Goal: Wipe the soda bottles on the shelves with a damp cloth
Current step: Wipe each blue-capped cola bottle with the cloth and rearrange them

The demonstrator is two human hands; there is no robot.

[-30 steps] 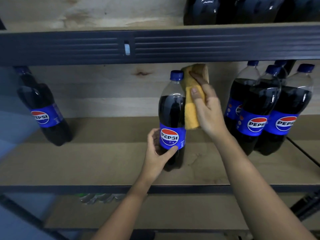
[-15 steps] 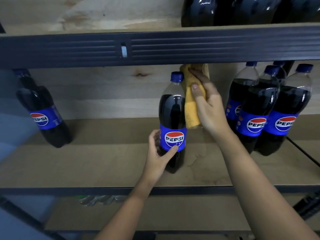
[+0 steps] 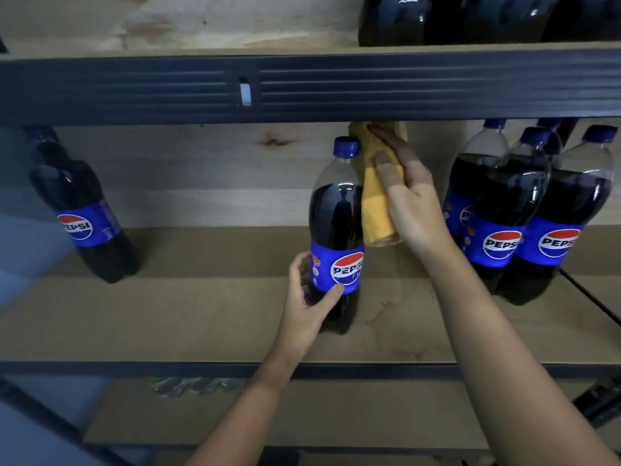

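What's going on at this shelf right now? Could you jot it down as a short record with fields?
place: middle shelf of a dark metal rack
left hand: grips the middle bottle low, around its label
right hand: presses a yellow cloth to that bottle's right side
middle bottle: upright, blue cap on
other bottles: one alone at left, a cluster at right
shelf above: more dark bottles, only their bottoms visible
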